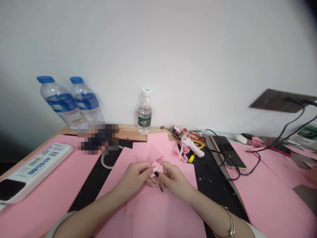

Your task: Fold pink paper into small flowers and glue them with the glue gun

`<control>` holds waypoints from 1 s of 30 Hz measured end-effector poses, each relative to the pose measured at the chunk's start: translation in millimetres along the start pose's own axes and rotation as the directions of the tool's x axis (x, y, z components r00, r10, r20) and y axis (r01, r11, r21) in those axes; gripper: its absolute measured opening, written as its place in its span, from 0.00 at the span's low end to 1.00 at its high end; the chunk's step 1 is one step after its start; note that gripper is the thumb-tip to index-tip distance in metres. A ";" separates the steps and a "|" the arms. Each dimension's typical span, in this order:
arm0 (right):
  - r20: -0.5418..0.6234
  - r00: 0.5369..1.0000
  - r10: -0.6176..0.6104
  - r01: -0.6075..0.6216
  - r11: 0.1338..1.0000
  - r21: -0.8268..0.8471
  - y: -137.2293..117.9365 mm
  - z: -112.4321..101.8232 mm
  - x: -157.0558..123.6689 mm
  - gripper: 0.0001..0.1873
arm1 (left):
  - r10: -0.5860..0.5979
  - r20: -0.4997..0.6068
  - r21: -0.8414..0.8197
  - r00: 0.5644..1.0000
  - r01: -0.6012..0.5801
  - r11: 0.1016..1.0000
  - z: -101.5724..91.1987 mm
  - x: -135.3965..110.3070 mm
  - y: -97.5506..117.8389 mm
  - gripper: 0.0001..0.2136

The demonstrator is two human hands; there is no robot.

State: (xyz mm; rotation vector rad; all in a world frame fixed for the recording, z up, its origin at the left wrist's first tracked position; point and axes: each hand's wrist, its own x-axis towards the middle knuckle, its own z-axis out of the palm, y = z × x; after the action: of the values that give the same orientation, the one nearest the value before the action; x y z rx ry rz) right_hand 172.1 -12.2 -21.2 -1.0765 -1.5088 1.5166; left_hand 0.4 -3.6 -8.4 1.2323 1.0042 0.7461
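The left grip and the right grip are both closed, and their fingers pinch a small folded piece of pink paper from each side. The paper sits right between the two grips, just above a big pink paper sheet on the table. Past the right grip are little pink paper roses, a white glue gun, a yellow lighter and a black phone. Farther off, past the left grip, two big water bottles with blue caps stand near the white wall.
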 end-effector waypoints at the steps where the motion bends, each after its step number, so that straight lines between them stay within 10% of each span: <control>1: -0.007 1.000 -0.004 0.004 1.000 0.024 -0.4 -0.1 0.3 0.16 | 0.003 0.014 -0.015 1.000 -0.003 1.000 -0.5 0.9 -0.6 0.15; 30: 0.004 1.000 -0.025 0.025 0.997 -0.077 -5.4 -1.9 -2.8 0.23 | 0.050 0.139 0.108 0.989 -0.065 0.992 0.5 -1.2 2.8 0.16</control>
State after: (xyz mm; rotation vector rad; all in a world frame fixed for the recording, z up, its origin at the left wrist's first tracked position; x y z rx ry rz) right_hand 174.6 -13.8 -15.5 -1.0954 -1.5881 1.4541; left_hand 0.6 -4.3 -5.4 1.3960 0.9114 0.6474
